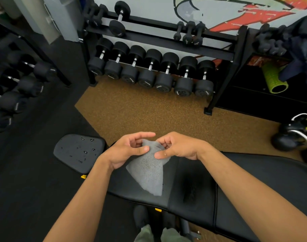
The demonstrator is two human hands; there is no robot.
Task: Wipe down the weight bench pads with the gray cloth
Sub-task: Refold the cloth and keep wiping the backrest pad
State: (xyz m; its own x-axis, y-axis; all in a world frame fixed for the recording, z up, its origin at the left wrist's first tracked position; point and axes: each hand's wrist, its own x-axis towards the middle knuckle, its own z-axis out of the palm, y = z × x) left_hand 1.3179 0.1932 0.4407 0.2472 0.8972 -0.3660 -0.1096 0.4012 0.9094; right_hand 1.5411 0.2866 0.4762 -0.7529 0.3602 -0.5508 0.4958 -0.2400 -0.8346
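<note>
Two hands hold one gray cloth [149,172] up by its top. The left hand [126,151] pinches it, with the thumb on the front and the fingers curled behind. The right hand [178,147] pinches the top too, with the thumb on the front and the fingers bent over the edge. The hands are just beside each other, and the cloth is bunched between them. The rest of the cloth hangs down in a wide flap over the long pad [192,186] of the weight bench, near the pad's left end. I cannot tell if the bottom corner touches the pad or hangs just above it.

The long pad is black and shiny and runs off to the right. The small pad [74,159] sits past its left end, with a gap between them. Little water drops [84,151] lie on top of the small pad.

Behind the bench the floor [149,116] is brown. A black rack [166,44] stands there with seven big dumbbells [149,70] in a row on its low shelf and some small ones higher up. More dumbbells [27,81] sit at the far left. A green roller [274,79] lies on a dark shelf at the right, and black kettlebells [292,135] stand on the floor below it.
</note>
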